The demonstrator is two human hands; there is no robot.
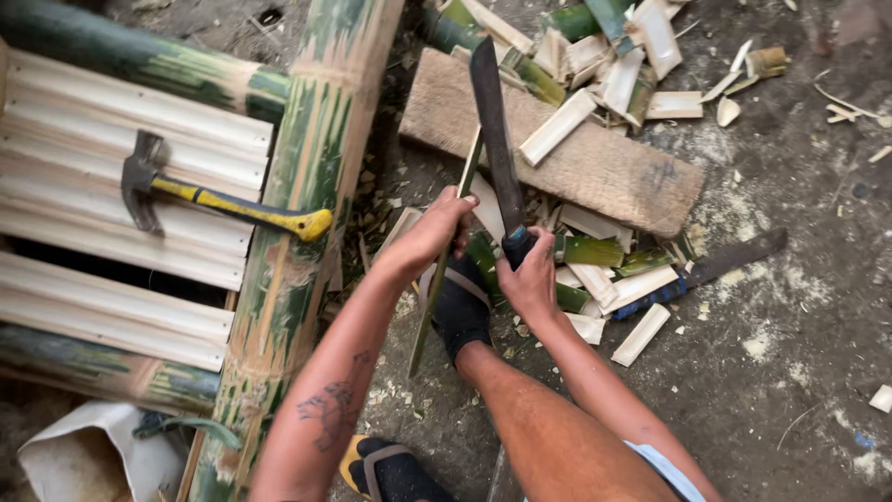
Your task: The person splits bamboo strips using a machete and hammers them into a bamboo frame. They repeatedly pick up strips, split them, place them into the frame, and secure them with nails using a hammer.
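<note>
My left hand (429, 232) grips a thin bamboo strip (444, 265) that slants from near my foot up toward a wooden board. My right hand (530, 277) is closed on the handle of a long dark machete (494, 139), whose blade points away from me and lies alongside the strip's upper end. Below both hands is my foot in a black sandal (462, 307).
A worn wooden board (595, 167) lies ahead with several cut bamboo pieces (609, 70) around it. A second blade with a blue handle (706, 271) lies at the right. A hammer with a yellow handle (223, 203) rests on split bamboo slats (111, 149). A thick bamboo pole (307, 186) runs down the left.
</note>
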